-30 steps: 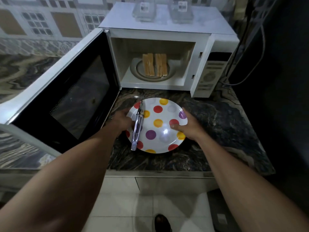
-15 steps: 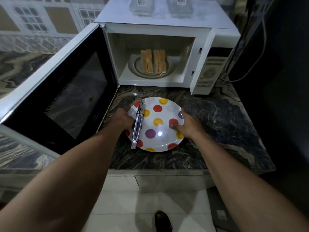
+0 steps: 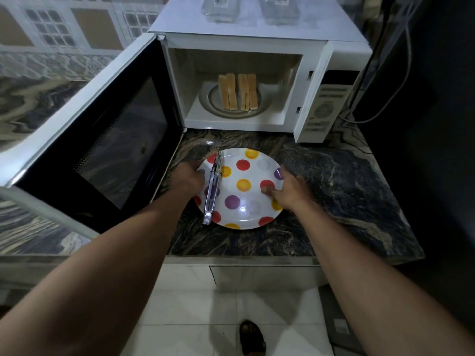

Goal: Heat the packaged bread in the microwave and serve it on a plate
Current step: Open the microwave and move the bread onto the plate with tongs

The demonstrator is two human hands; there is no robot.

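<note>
Bread (image 3: 237,92) sits farthest off, well apart from every finger. Nearest, one sandalled foot (image 3: 252,337) stands on the pale floor tiles. Past it, at the dark marbled counter (image 3: 334,188), one spotted plate (image 3: 246,199) is held between two hands. The left hand (image 3: 189,176) curls its fingers round the left rim, just beside the one pair of metal tongs (image 3: 212,194) lying across that side. The right hand (image 3: 288,190) pinches the right rim, thumb pressed on the top face by a red dot, the other fingers wrapped at the edge. Beyond, one white microwave (image 3: 257,29) has its door (image 3: 102,140) swung wide to the left. The bread stands on edge in two clusters on the turntable (image 3: 213,98); I cannot tell the slice count. Two clear containers (image 3: 221,6) sit on top.
</note>
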